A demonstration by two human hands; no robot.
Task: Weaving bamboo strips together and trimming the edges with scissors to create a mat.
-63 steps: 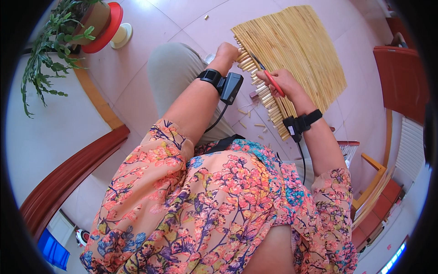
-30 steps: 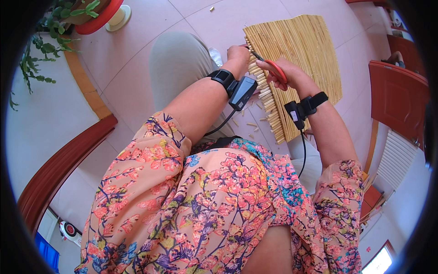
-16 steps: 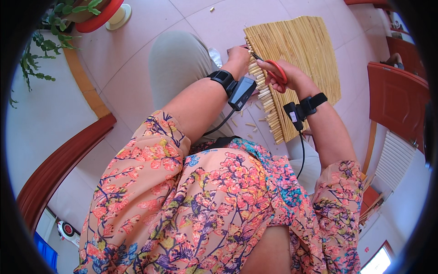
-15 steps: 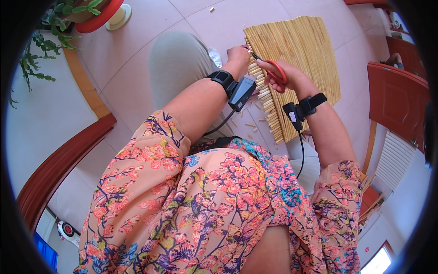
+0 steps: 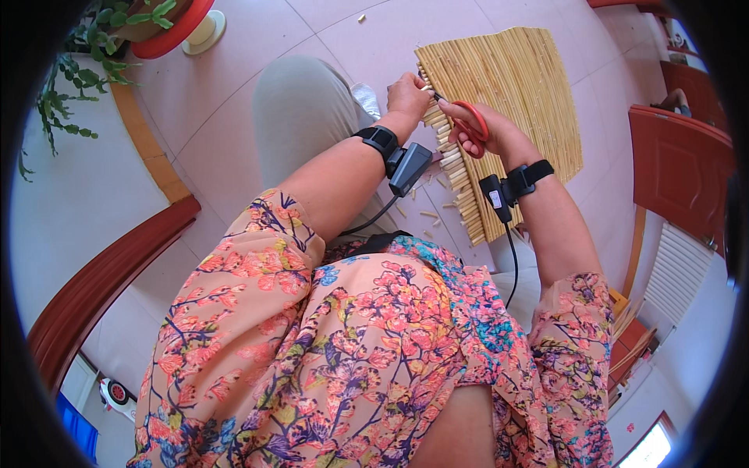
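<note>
A mat of yellow plant stalks (image 5: 507, 117) lies on the floor ahead, with uneven stalk ends along its left edge. My left hand (image 5: 407, 97) is closed at the upper part of that edge, its fingertips pinching at a pale stalk end. In my right hand (image 5: 491, 134) is a pair of red-handled scissors (image 5: 475, 117), the fingers wrapped through the loops. The dark blades point up and left, toward my left fingertips. How far the blades are apart is too small to tell. My right hand is over the mat's left part.
Short cut stalk pieces (image 5: 428, 214) are scattered on the tiled floor (image 5: 234, 93) beside the mat. My bent knee (image 5: 300, 101) is left of my left hand. A potted plant (image 5: 144, 19) stands at the far left. Cabled black devices (image 5: 411, 169) are strapped to both wrists.
My left hand has shifted slightly up and left along the mat's edge. The scissors stay almost in place, pointing at the stalk ends. The mat has hardly moved.
</note>
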